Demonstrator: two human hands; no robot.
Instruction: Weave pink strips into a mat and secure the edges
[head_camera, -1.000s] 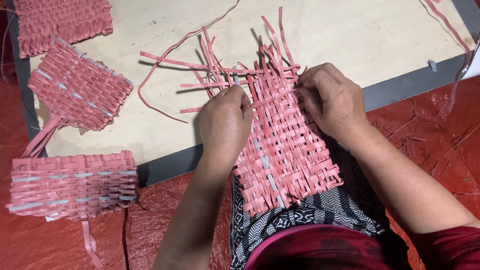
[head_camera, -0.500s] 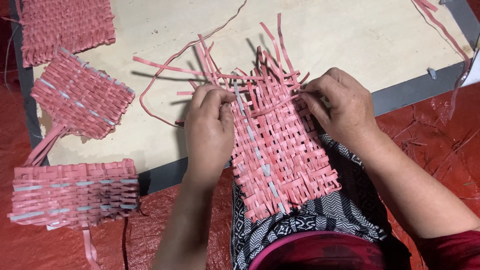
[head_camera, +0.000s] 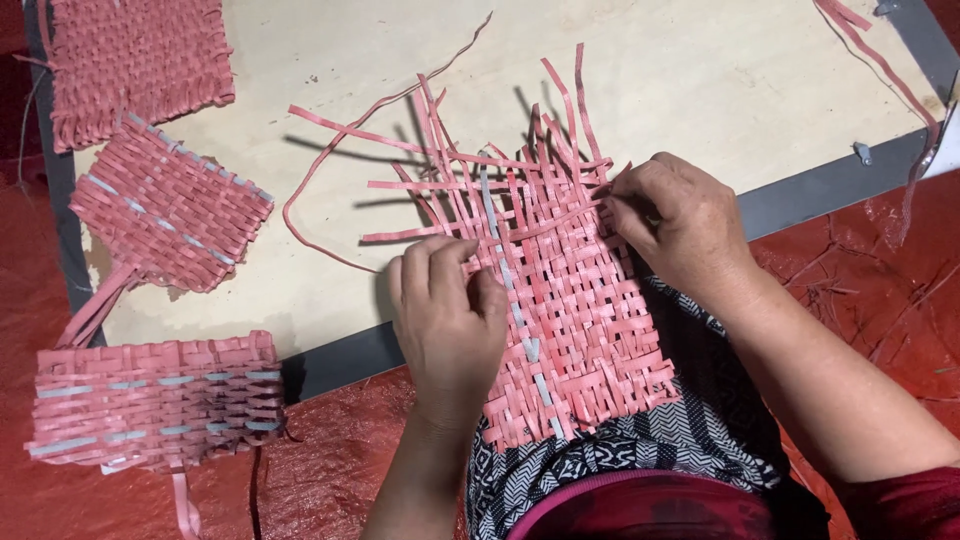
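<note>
A half-woven pink strip mat (head_camera: 580, 310) lies across my lap and the board's near edge, loose strip ends sticking out at its far side. My left hand (head_camera: 445, 320) presses flat on the mat's left edge, fingers bent over the weave. My right hand (head_camera: 680, 225) pinches strip ends at the mat's upper right corner. A pale grey strip (head_camera: 510, 290) runs lengthwise through the weave. One long loose pink strip (head_camera: 320, 200) curls over the board to the left.
The pale wooden board (head_camera: 700, 80) with a grey border lies on a red tarp (head_camera: 880, 300). Three woven pink mats sit at left: far corner (head_camera: 140, 65), middle (head_camera: 170, 205), near one (head_camera: 155, 400) on the tarp. Spare strips (head_camera: 880, 70) trail at far right.
My left hand has slid back down the mat's left side toward me. The mat has shifted slightly and my right hand stays at the upper right corner, working the strip ends.
</note>
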